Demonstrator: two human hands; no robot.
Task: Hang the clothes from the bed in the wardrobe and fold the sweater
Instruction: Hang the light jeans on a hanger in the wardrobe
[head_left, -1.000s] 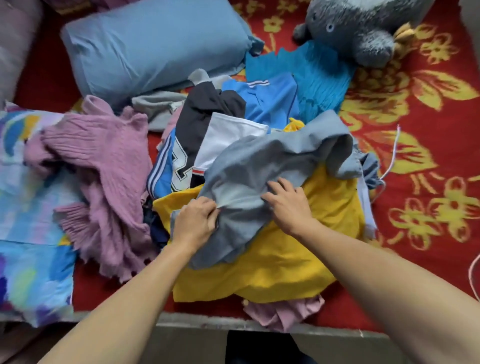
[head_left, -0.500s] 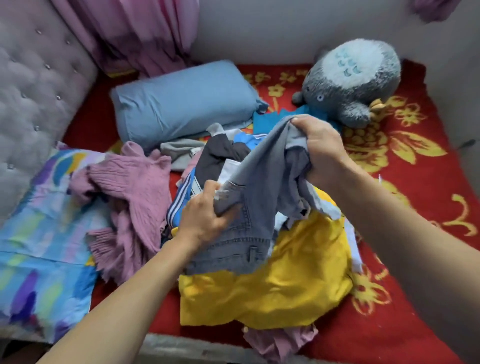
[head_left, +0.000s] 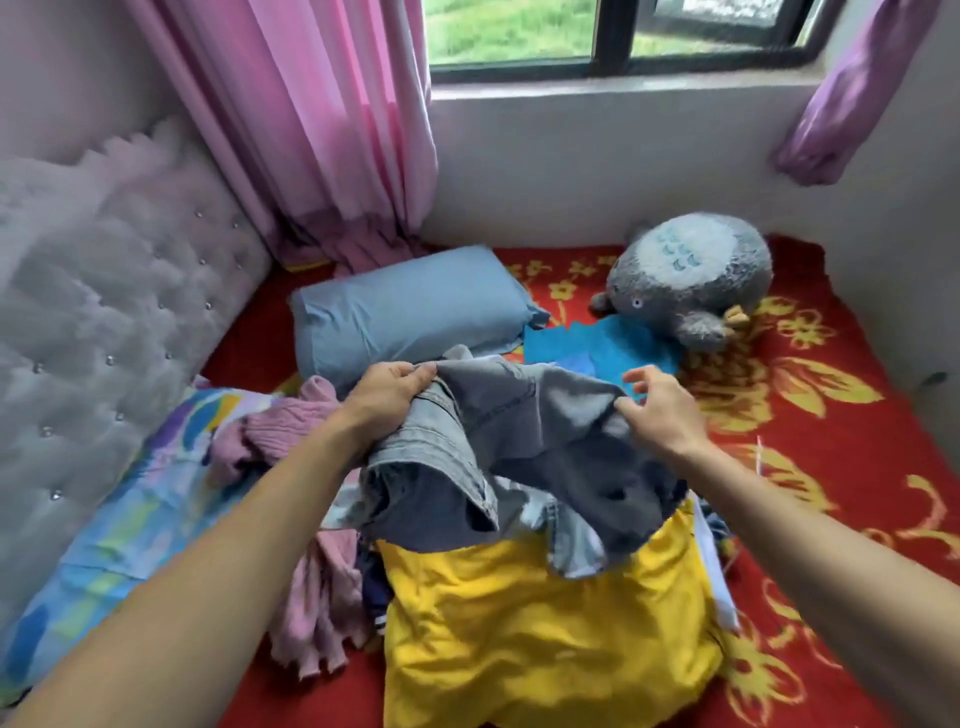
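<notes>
We stand at the bed (head_left: 857, 467), its red flowered cover carrying nearly the whole job. No wardrobe or hanger is in view, so by our reckoning nothing is hung yet. The heap lies in front of us: a yellow garment (head_left: 545, 639) spread nearest, a teal piece (head_left: 597, 348) beyond it against the plush toy (head_left: 691, 275), other items half buried between. The pink sweater (head_left: 291, 431) sprawls unfolded at the heap's left edge, beside the blue pillow (head_left: 410, 306). We have the grey denim garment (head_left: 519, 441) lifted above the heap. Our left hand (head_left: 384, 400) is curled round its bunched top edge; our right hand (head_left: 660, 410) pinches the cloth with thumb and forefinger, the other fingers loose.
</notes>
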